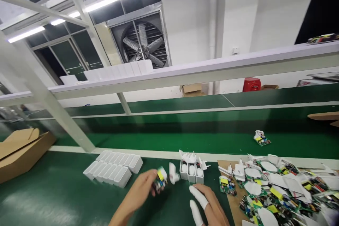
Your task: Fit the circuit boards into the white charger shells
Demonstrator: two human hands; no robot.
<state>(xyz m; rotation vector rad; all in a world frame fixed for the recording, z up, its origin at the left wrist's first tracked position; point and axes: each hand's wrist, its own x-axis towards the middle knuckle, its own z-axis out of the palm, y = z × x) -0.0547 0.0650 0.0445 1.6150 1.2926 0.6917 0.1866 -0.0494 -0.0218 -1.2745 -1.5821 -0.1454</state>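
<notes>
My left hand [141, 189] is closed on a small circuit board [160, 180] with a yellow-wrapped part, holding it above the green bench. Just to the board's right is a white plug piece [173, 173], blurred; I cannot tell whether a wire joins the two. My right hand [209, 203], white covers on two of its fingers, is open with the fingers apart and nothing in them. Its fingertips are just below a short row of white cases [192, 173] with white plug pieces on top. To the left of my left hand stand several empty white cases [112, 167] in two rows.
A heap of circuit boards [275, 190] with white plug parts lies on cardboard at the right. One board [261, 137] rests on the green conveyor belt [212, 139]. At the left is a cardboard box [23, 152]. A slanted frame post [63, 120] rises behind the bench.
</notes>
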